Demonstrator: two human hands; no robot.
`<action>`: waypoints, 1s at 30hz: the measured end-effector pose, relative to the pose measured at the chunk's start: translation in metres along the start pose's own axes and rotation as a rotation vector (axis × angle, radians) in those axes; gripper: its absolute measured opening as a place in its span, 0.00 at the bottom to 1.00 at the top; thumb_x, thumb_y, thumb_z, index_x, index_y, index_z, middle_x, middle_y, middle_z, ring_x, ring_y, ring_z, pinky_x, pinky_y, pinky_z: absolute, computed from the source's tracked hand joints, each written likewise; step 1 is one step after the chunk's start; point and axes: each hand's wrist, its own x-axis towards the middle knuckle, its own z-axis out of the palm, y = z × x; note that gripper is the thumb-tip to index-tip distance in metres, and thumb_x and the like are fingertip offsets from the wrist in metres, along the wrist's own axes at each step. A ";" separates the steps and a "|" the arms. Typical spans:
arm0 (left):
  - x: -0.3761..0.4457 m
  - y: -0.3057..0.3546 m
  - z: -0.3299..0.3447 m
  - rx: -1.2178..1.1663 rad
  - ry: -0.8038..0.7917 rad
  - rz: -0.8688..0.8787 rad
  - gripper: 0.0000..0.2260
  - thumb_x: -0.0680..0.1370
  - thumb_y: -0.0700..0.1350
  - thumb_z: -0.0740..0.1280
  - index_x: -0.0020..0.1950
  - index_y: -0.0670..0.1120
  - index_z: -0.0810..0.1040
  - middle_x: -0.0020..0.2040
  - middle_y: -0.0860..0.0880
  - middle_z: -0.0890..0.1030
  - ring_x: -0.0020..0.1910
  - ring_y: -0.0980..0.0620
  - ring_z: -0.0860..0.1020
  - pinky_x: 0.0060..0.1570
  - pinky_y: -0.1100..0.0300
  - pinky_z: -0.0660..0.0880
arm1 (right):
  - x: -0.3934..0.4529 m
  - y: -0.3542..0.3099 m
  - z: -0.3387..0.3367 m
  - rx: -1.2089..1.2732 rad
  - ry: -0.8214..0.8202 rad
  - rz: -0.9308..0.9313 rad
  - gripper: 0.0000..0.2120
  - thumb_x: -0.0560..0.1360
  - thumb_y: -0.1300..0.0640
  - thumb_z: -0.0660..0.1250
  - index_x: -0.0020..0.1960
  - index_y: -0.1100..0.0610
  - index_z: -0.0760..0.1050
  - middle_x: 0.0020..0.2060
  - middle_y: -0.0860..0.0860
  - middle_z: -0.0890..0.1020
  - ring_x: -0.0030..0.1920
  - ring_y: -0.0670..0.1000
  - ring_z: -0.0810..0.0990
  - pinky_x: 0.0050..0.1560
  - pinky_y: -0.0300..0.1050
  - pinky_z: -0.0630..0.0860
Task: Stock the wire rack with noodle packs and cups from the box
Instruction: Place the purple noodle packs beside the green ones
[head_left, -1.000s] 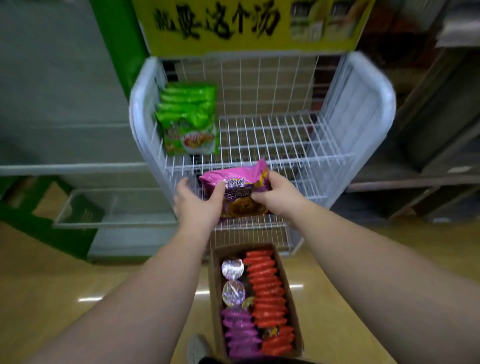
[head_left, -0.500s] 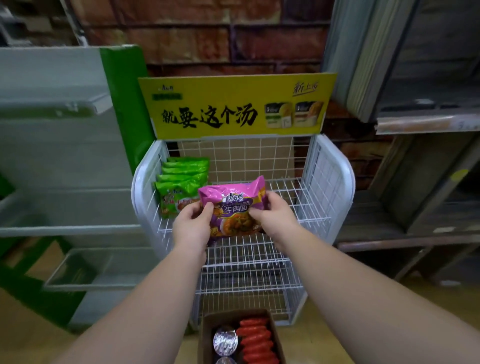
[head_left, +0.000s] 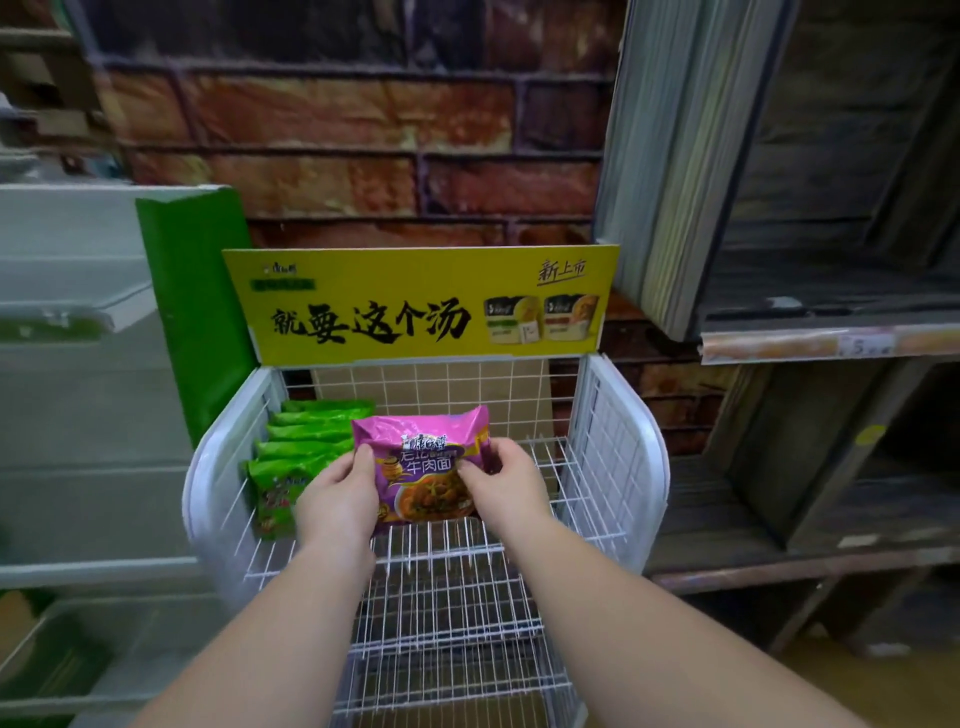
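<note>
A purple noodle pack (head_left: 423, 462) stands nearly upright over the top shelf of the white wire rack (head_left: 613, 467). My left hand (head_left: 337, 493) grips its left edge and my right hand (head_left: 501, 486) pinches its right edge. A row of several green noodle packs (head_left: 296, 452) stands against the rack's left side, just left of the purple pack. The box is out of view.
A yellow sign (head_left: 421, 301) tops the rack in front of a brick wall. A green and white cabinet (head_left: 104, 364) stands to the left. Dark wooden shelving (head_left: 831, 467) stands to the right. Lower wire shelves (head_left: 452, 649) show beneath my arms.
Both hands have carried the purple pack up from above the box and forward over the rack's top shelf. The view has tilted up, so the box has dropped out of sight.
</note>
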 end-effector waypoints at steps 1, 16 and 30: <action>0.008 0.000 0.002 -0.003 -0.001 -0.003 0.10 0.81 0.53 0.73 0.40 0.55 0.85 0.43 0.49 0.88 0.46 0.43 0.87 0.54 0.44 0.84 | 0.007 -0.001 0.004 -0.009 0.013 0.006 0.06 0.80 0.50 0.70 0.55 0.47 0.78 0.48 0.43 0.83 0.48 0.46 0.82 0.52 0.48 0.81; 0.115 -0.015 0.014 0.074 0.015 -0.125 0.11 0.78 0.57 0.73 0.36 0.58 0.82 0.44 0.52 0.88 0.46 0.45 0.86 0.56 0.44 0.83 | 0.090 0.014 0.102 -0.187 0.236 0.256 0.13 0.78 0.44 0.68 0.61 0.42 0.77 0.58 0.53 0.79 0.46 0.53 0.81 0.49 0.48 0.81; 0.177 -0.033 0.072 0.358 -0.140 -0.062 0.12 0.78 0.48 0.68 0.61 0.58 0.77 0.58 0.51 0.84 0.53 0.46 0.80 0.59 0.50 0.77 | 0.179 0.050 0.133 -0.198 0.294 0.318 0.11 0.81 0.50 0.65 0.63 0.44 0.78 0.56 0.51 0.82 0.46 0.53 0.81 0.40 0.42 0.71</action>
